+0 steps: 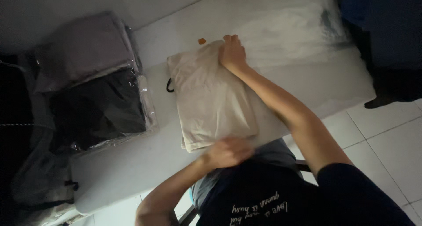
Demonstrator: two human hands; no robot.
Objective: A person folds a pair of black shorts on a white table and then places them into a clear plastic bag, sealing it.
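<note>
A folded cream cloth (211, 98) lies on a white table (132, 164). A black loop (169, 85) sticks out at its left edge. My right hand (232, 53) reaches across and grips the cloth's far corner with its fingers curled. My left hand (228, 152) is blurred at the cloth's near edge, fingers closed on that edge. My dark blue shirt fills the bottom of the view.
Clear plastic packs of grey fabric (85, 48) and black fabric (96, 111) sit on the table's left. A small orange bit (201, 41) lies beyond the cloth. A crumpled white plastic sheet (290, 28) covers the far end. White floor tiles (387, 138) are on the right.
</note>
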